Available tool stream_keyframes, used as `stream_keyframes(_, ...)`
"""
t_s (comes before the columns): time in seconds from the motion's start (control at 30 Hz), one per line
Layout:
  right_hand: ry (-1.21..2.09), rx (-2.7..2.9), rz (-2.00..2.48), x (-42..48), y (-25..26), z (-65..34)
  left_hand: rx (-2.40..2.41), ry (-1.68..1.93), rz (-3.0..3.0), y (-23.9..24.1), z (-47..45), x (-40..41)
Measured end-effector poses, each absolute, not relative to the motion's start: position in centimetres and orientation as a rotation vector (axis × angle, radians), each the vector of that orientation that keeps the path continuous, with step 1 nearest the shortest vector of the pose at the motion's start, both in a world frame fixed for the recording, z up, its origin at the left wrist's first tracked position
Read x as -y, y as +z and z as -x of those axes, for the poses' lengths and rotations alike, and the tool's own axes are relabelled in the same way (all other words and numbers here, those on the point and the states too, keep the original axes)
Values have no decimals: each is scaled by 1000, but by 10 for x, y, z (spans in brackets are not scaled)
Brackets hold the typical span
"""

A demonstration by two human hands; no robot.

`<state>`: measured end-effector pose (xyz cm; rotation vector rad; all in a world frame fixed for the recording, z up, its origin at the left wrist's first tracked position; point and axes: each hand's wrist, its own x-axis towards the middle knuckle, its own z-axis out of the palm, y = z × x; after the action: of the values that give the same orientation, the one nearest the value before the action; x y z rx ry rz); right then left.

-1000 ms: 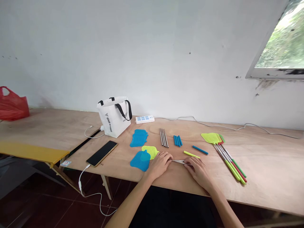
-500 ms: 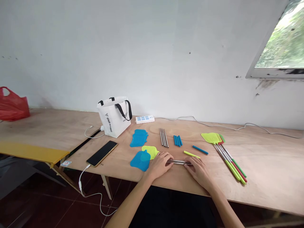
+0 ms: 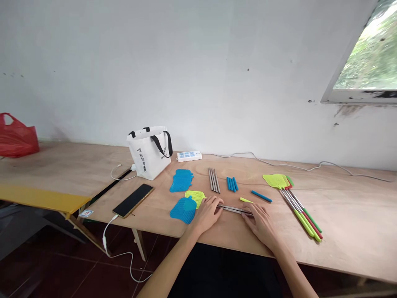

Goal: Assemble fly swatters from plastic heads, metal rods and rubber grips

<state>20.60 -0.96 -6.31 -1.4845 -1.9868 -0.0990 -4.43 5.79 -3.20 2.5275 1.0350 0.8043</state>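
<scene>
In the head view, my left hand (image 3: 208,214) has its fingers closed round the left end of thin metal tubes (image 3: 233,209), apparently two side by side. My right hand (image 3: 259,220) grips the other end, and its fingers partly cover a yellow-green handle sleeve (image 3: 245,200). Just left of my left hand lie a yellow-green swatter head (image 3: 196,198) and a blue swatter head (image 3: 182,211), overlapping. Beyond the hands are several loose metal tubes (image 3: 214,180), a group of blue handle sleeves (image 3: 232,184) and a single blue sleeve (image 3: 261,196).
Several complete fly swatters (image 3: 297,209) lie at the right. More blue swatter heads (image 3: 181,180) are stacked behind. A phone (image 3: 133,200) on a cable, a white bag (image 3: 149,155) and a power strip (image 3: 189,156) stand left and back. A red bag (image 3: 18,136) sits far left.
The held tubes have tilted, left end farther from me and right end nearer. My right hand's fingers now cover more of the yellow-green sleeve. The other objects have stayed put.
</scene>
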Motion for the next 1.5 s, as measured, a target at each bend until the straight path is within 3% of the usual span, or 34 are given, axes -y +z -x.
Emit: stream_keyframes(1.5,-65,2006,1468,7,-72,-210,-1022,715,-2604,-35,43,-59)
